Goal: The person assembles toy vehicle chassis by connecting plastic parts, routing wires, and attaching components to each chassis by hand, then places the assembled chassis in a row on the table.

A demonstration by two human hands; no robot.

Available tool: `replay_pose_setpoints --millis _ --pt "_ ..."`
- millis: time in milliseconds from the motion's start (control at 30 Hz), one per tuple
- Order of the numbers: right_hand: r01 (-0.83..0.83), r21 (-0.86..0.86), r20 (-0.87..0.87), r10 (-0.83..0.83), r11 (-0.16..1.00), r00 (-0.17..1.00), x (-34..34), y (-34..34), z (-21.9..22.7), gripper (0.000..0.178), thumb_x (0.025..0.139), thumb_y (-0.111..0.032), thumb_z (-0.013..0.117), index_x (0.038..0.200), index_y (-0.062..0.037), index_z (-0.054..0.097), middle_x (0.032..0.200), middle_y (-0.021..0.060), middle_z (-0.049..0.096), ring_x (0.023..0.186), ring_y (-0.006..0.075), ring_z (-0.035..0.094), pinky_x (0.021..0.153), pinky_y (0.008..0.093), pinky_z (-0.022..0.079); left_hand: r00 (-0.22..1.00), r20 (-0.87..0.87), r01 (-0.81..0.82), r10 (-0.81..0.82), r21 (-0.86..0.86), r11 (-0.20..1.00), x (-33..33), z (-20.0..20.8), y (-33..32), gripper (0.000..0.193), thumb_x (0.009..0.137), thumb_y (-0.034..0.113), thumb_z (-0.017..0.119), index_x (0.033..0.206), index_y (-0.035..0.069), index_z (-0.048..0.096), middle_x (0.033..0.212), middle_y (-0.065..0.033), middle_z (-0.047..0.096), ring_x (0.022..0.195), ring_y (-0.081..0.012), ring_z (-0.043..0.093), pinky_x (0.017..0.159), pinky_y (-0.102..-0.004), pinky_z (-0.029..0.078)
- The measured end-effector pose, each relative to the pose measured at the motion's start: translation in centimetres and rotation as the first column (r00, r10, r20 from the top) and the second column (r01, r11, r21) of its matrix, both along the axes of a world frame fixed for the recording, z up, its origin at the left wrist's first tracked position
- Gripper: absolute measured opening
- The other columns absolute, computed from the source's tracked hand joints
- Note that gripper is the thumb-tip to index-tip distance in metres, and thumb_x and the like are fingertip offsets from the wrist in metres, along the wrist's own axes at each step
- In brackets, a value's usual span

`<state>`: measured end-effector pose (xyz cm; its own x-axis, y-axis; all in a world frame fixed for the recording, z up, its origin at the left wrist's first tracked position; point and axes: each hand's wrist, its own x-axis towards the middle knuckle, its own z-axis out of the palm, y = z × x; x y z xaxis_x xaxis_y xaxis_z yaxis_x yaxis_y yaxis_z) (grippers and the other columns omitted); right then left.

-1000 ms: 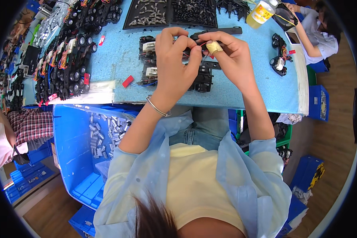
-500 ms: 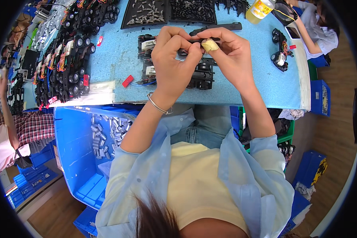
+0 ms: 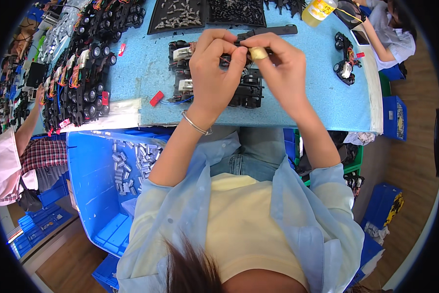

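My left hand (image 3: 213,73) and my right hand (image 3: 281,71) meet fingertip to fingertip above the table. Both are closed in a pinch on a small black part (image 3: 238,43), mostly hidden by the fingers. A yellow wrap (image 3: 258,53) covers the tip of my right thumb. Below the hands lie black wheeled toy-vehicle chassis (image 3: 250,94) with white housings and wires, partly hidden by my left hand. Just beyond the fingertips is a long flat black bar (image 3: 275,31). A red tag (image 3: 156,98) with blue wires lies left of the chassis.
Black trays hold metal springs (image 3: 183,13) and small black parts (image 3: 236,10). Chassis rows (image 3: 90,88) crowd the left; one chassis (image 3: 345,58) stands right, near a yellow bottle (image 3: 319,10). A blue bin (image 3: 90,195) holds metal cylinders. Other people sit left and right.
Both my hands have shifted slightly, still fingertip to fingertip, and the black part shows less now. At the left, another person's arm has reached toward the chassis rows.
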<state>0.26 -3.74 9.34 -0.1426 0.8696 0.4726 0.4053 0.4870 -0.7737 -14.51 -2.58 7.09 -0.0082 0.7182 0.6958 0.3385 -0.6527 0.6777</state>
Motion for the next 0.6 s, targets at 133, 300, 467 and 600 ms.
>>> replay_pose_setpoints --millis 133,300,467,600 --pt "-0.229 -0.317 -0.27 0.143 0.92 0.952 1.7 0.9 1.2 0.031 0.085 0.011 0.053 0.112 0.0015 0.062 0.107 0.0087 0.065 0.095 0.0112 0.061 0.085 0.0248 0.05 0.973 -0.231 0.029 -0.019 0.036 0.999 -0.1 0.9 -0.5 0.01 0.075 0.008 0.068 0.072 0.002 0.061 0.115 -0.0141 0.06 0.102 -0.0271 0.056 0.087 -0.0357 0.044" --pt "-0.317 -0.335 -0.367 0.187 0.887 0.911 1.8 0.3 1.2 0.037 0.083 0.012 0.052 0.118 0.0009 0.059 0.109 0.0083 0.065 0.103 0.0132 0.06 0.09 0.0278 0.049 0.975 -0.211 0.056 -0.071 -0.078 0.995 0.1 0.8 -0.9 0.008 0.077 0.008 0.067 0.076 0.001 0.063 0.12 -0.0132 0.06 0.106 -0.0256 0.057 0.092 -0.0348 0.043" --pt "-0.183 -0.225 -0.196 0.139 0.957 0.971 0.9 -0.5 0.9 0.035 0.083 0.01 0.055 0.117 0.0012 0.058 0.108 0.0083 0.065 0.1 0.0141 0.062 0.087 0.0279 0.051 0.991 0.009 0.133 -0.134 -0.206 0.97 0.5 0.6 -0.9 0.011 0.076 0.006 0.066 0.072 -0.001 0.059 0.114 -0.0153 0.058 0.094 -0.0271 0.058 0.081 -0.035 0.047" --pt "-0.045 -0.086 -0.029 0.043 0.995 0.999 0.4 -1.0 0.4 0.034 0.083 0.008 0.057 0.116 0.0014 0.059 0.105 0.008 0.066 0.094 0.0143 0.064 0.084 0.0273 0.052 0.996 -0.053 0.058 -0.07 -0.192 0.98 0.8 0.3 -1.1 0.012 0.077 0.006 0.066 0.072 0.0 0.057 0.106 -0.0111 0.06 0.095 -0.0232 0.058 0.083 -0.0324 0.045"
